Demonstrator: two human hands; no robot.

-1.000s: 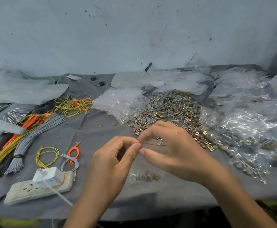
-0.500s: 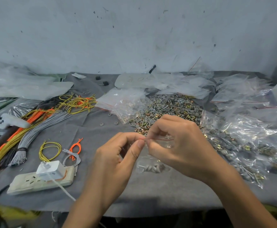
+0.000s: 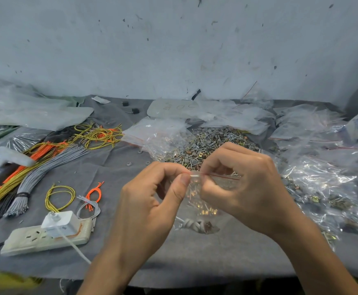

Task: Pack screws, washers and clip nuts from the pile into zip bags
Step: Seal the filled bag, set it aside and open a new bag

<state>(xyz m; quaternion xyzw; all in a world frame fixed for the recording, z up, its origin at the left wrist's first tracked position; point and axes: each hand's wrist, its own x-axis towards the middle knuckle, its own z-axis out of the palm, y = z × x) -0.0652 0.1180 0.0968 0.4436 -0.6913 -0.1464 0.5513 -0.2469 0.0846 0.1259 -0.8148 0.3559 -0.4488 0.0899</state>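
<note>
A small clear zip bag with a red seal line hangs between my hands above the grey cloth. Washers and brass clip nuts sit in its bottom. My left hand pinches the bag's top edge at the left end with thumb and forefinger. My right hand pinches the same edge just to the right, fingers curled over the seal. Behind my hands lies the pile of screws, washers and clip nuts. Filled zip bags are heaped at the right.
Empty clear bags lie left of the pile and along the wall. Bundles of grey, orange and yellow wires cover the left side. A white power strip with a plugged charger sits front left. Loose washers dot the cloth.
Both hands have stayed pinched on the bag's top edge at the same spot. The view has tilted upward, so the table sits lower in the picture.
</note>
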